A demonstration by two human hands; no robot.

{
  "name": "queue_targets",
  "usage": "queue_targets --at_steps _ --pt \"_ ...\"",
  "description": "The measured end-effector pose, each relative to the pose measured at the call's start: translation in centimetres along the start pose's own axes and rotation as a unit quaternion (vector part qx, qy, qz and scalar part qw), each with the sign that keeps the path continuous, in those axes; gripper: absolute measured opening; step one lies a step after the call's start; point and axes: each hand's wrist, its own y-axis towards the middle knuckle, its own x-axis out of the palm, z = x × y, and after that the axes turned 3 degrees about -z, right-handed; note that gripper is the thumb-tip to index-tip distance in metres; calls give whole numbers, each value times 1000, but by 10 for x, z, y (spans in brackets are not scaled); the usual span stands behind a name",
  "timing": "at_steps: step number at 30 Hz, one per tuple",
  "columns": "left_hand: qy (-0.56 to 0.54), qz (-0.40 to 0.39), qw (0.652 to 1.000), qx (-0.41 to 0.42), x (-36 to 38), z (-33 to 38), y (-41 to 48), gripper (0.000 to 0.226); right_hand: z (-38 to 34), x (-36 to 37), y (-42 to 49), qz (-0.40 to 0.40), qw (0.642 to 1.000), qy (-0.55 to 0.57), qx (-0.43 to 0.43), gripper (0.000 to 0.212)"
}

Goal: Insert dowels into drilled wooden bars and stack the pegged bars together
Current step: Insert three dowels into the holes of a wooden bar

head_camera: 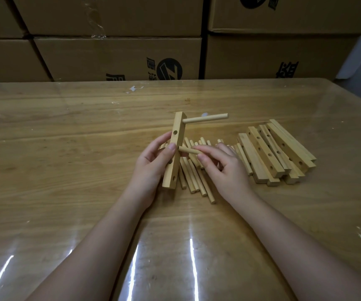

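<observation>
A person's left hand (pixel 153 157) grips a pale drilled wooden bar (pixel 173 152) upright above the glossy wooden table (pixel 66 127), presenting its holes, while the right hand (pixel 220 164) pinches a short round wooden dowel (pixel 188 151) at a middle hole; one fitted peg (pixel 205 118) already juts out.

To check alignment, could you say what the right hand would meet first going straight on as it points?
Probably the drilled bar in the left hand: the dowel pinched by the right hand is almost at its face.
</observation>
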Motion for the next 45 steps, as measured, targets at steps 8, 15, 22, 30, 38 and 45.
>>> queue_targets --at_steps 8,15,22,30,38,45 --pt "1 10 1000 -9 0 3 1 47 0 -4 2 26 993 66 96 19" --pt "13 -1 1000 -21 1 2 1 44 -1 -11 6 55 923 339 171 14" --pt "45 -9 999 -17 -1 -1 2 44 -2 -8 4 16 930 344 131 4" --pt "72 -16 997 -15 -4 -4 2 45 -2 -9 3 2 921 369 121 7" --pt "37 -14 999 -15 -3 -3 2 42 -3 -10 6 -2 926 360 112 11" --pt "28 -21 999 -12 -6 -3 3 43 -4 -5 -1 -55 980 185 53 27"
